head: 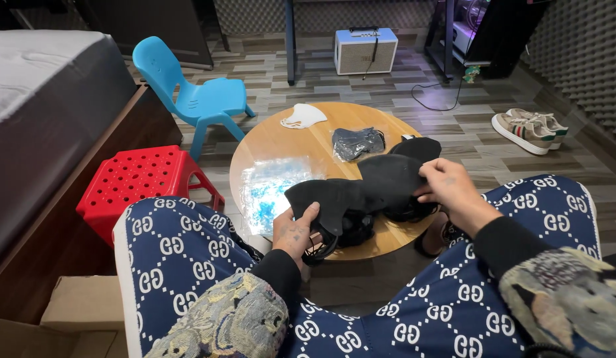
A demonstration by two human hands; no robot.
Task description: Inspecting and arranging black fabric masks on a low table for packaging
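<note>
Near the middle of the frame, the left hand [293, 232] grips the lower end of a black face mask [334, 197], fingers closed around the fabric and its ear loops. The right hand [452, 189], right of centre, pinches the edge of a second black mask [391, 179] with closed fingers. Both masks lie over the near edge of a round wooden table [281, 142], touching each other, with more black masks piled beneath them. Farther back on the table sit a dark packet [357, 142] and a white mask [302, 117]; a clear plastic wrapper [268, 185] lies at its left side. A red stool [138, 179] and a blue chair [195, 96] stand on the left, a pair of shoes [528, 128] at the upper right.
</note>
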